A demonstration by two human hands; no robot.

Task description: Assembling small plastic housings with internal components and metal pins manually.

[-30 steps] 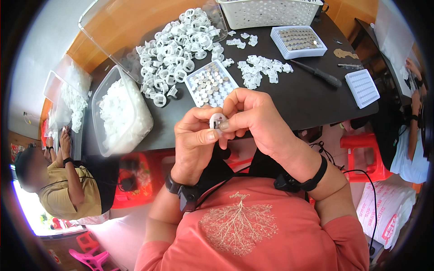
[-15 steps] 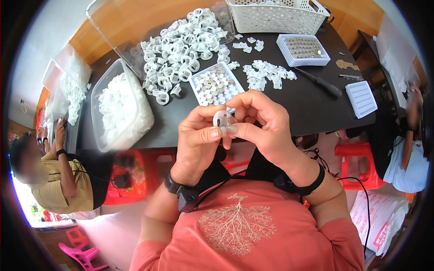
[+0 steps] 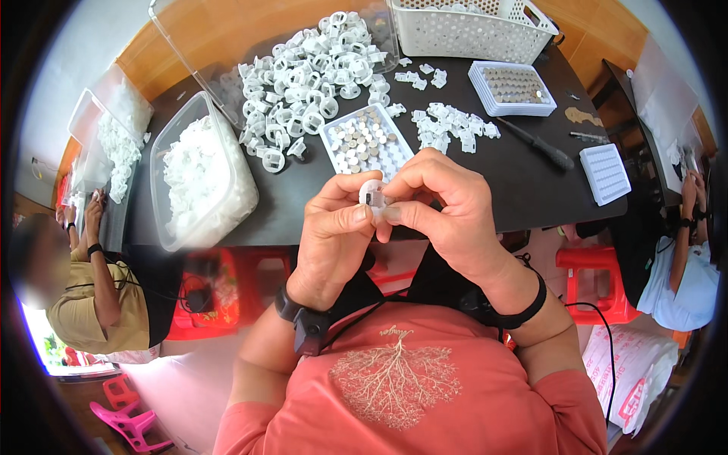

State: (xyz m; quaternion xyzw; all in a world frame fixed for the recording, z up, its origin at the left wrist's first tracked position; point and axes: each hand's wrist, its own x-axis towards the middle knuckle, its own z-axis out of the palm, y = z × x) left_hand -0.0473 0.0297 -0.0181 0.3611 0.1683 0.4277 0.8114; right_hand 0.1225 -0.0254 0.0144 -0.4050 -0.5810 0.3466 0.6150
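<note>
Between my two hands, just past the near table edge, is a small round white plastic housing (image 3: 371, 191) with a dark rectangular spot on its face. My left hand (image 3: 331, 227) is closed on its left side, thumb in front and fingers behind. The thumb and forefinger of my right hand (image 3: 456, 203) pinch at its right side; whatever small piece may lie under those fingertips is hidden. Right behind my hands stands a white tray (image 3: 331, 145) of small silvery discs. A heap of similar white ring-shaped housings (image 3: 303, 80) spreads behind it to the left.
Left stands a clear tub (image 3: 246, 199) of white parts. Small white clips (image 3: 453, 125), a dark-handled screwdriver (image 3: 540, 144), stacked disc trays (image 3: 512, 89) and a white slotted tray (image 3: 604, 174) lie right. A perforated basket (image 3: 474, 34) is behind. Co-workers sit at both sides.
The housing has turned slightly in my fingers, and my left fingertips have shifted a little on it. Both hands keep hold at nearly the same place. The whole view has moved slightly.
</note>
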